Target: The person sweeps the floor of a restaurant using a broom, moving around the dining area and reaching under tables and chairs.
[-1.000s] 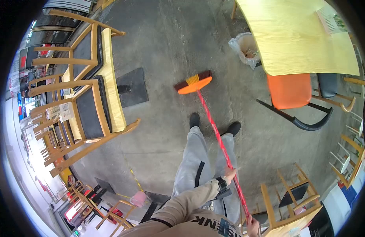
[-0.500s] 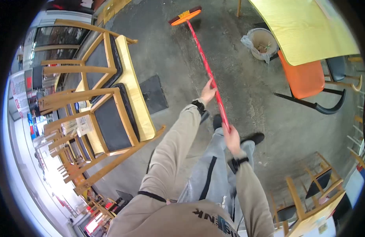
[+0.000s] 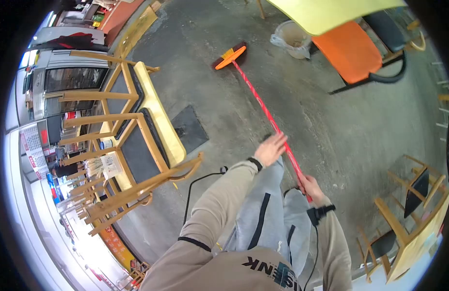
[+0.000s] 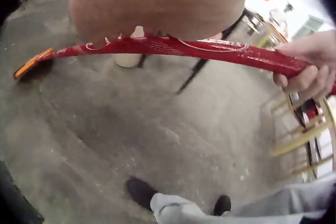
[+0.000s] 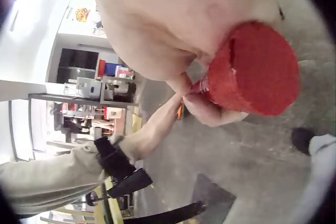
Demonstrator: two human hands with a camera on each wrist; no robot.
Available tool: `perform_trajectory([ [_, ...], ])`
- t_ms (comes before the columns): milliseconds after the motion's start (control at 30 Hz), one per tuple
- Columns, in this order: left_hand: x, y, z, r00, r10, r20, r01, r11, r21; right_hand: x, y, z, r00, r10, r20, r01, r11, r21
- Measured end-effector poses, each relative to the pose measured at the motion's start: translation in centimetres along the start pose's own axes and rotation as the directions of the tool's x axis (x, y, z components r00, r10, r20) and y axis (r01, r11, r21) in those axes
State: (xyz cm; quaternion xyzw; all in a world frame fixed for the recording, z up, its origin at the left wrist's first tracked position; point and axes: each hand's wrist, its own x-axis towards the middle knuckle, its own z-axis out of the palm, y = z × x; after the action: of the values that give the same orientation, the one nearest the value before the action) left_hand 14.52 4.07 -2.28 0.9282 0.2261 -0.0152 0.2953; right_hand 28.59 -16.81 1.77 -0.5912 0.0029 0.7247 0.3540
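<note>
A broom with a red handle (image 3: 258, 99) stretches away from the body, its orange head (image 3: 229, 56) with dark and yellow bristles lying on the floor ahead. My right hand (image 3: 312, 188) grips the handle near its top end; the red end cap (image 5: 262, 69) sticks out of that fist in the right wrist view. Farther down the handle, my left hand (image 3: 270, 149) lies against it, fingers fairly straight across the top. In the left wrist view the palm (image 4: 157, 3) overlaps the handle and hides the fingertips.
A lined waste bin (image 3: 292, 39) stands beside the yellow table (image 3: 331, 12) and an orange chair (image 3: 348, 51). On the left, upturned chairs (image 3: 142, 153) rest on another table (image 3: 161, 116). A dark floor plate (image 3: 190, 130) lies near it. More wooden furniture (image 3: 414, 228) stands at the right.
The broom went from near the feet to farther out, then came partly back with its head turned. The left hand gripped the handle half a second ago; its fingers now look straighter.
</note>
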Motion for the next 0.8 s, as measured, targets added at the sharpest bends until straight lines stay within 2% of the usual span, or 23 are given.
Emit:
perform_trajectory([
  [67,-2.4,6.2,3.8,0.993,0.113,0.034,-0.112,0.993,-0.045,-6.5,4.8,-4.3,0.996,0.057,-0.07,-0.057,0.998,0.002],
  [100,-3.8,9.4,5.9,0.983,0.175,0.054,-0.167,0.978,-0.126,-10.2,7.9,-6.1,0.99,0.093,-0.102,-0.09,0.995,0.035],
  [133,-5.1,12.7,7.9,0.967,0.245,0.069,-0.226,0.951,-0.21,-14.3,11.1,-7.7,0.962,0.155,-0.225,-0.148,0.988,0.049],
  [167,-6.6,15.7,10.0,0.932,0.348,0.101,-0.306,0.905,-0.294,-18.4,14.1,-8.8,0.916,0.206,-0.344,-0.199,0.978,0.058],
  [233,-9.6,21.9,14.0,0.855,0.509,0.097,-0.432,0.803,-0.409,-26.5,19.7,-9.7,0.845,0.236,-0.48,-0.295,0.954,-0.05],
  [267,-10.7,25.2,15.1,0.789,0.615,0.02,-0.572,0.746,-0.341,-30.6,22.8,-9.1,0.807,0.17,-0.565,-0.273,0.957,-0.102],
  [300,-12.0,28.5,16.7,0.784,0.614,0.09,-0.521,0.731,-0.44,-34.8,24.5,-8.7,0.806,0.197,-0.558,-0.32,0.938,-0.131],
  [333,-13.3,31.2,17.9,0.784,0.614,0.09,-0.5,0.71,-0.495,-38.2,25.8,-7.4,0.782,0.199,-0.591,-0.347,0.926,-0.147],
  [367,-14.5,33.3,20.3,0.768,0.594,0.238,-0.429,0.754,-0.498,-40.8,30.5,-7.3,0.697,0.207,-0.687,-0.48,0.846,-0.232],
  [400,-15.4,35.0,21.7,0.734,0.587,0.342,-0.363,0.764,-0.533,-43.3,32.7,-6.3,0.636,0.171,-0.752,-0.532,0.804,-0.267],
  [433,-16.3,36.0,23.8,0.757,0.613,0.228,-0.414,0.719,-0.558,-44.9,33.5,-5.0,0.572,0.133,-0.81,-0.587,0.756,-0.29],
  [467,-16.4,37.0,23.6,0.708,0.615,0.348,-0.392,0.752,-0.531,-46.0,33.2,-3.8,0.554,0.141,-0.82,-0.6,0.751,-0.276],
  [500,-16.9,37.6,23.0,0.649,0.6,0.468,-0.367,0.786,-0.498,-46.9,32.3,-2.2,0.64,0.056,-0.766,-0.644,0.584,-0.494],
  [533,-17.3,37.7,22.6,0.646,0.604,0.468,-0.354,0.779,-0.518,-47.5,31.5,-0.7,0.734,0.008,-0.679,-0.633,0.37,-0.68],
  [567,-17.6,37.5,22.2,0.657,0.602,0.455,-0.359,0.78,-0.513,-47.4,31.0,0.3,0.735,0.031,-0.678,-0.642,0.354,-0.68],
  [600,-17.5,36.9,21.8,0.671,0.593,0.444,-0.362,0.785,-0.502,-46.5,30.7,1.1,0.639,0.01,-0.769,-0.643,0.556,-0.527],
  [633,-17.3,35.9,21.8,0.677,0.582,0.45,-0.343,0.791,-0.507,-44.8,30.8,1.4,0.53,0.015,-0.848,-0.583,0.733,-0.351],
  [667,-17.0,34.4,21.8,0.717,0.601,0.353,-0.421,0.777,-0.467,-42.4,32.8,1.2,0.447,-0.012,-0.894,-0.667,0.663,-0.342],
  [700,-17.0,32.7,21.8,0.743,0.618,0.256,-0.492,0.765,-0.416,-41.1,31.2,1.5,0.462,0.003,-0.887,-0.67,0.656,-0.347],
  [767,-13.9,27.3,21.1,0.82,0.546,0.173,-0.455,0.804,-0.383,-35.0,24.4,1.5,0.535,0.177,-0.826,-0.645,0.717,-0.264],
  [800,-11.1,24.2,19.4,0.814,0.505,0.288,-0.422,0.854,-0.303,-31.8,22.9,1.4,0.538,0.133,-0.833,-0.621,0.731,-0.284],
])
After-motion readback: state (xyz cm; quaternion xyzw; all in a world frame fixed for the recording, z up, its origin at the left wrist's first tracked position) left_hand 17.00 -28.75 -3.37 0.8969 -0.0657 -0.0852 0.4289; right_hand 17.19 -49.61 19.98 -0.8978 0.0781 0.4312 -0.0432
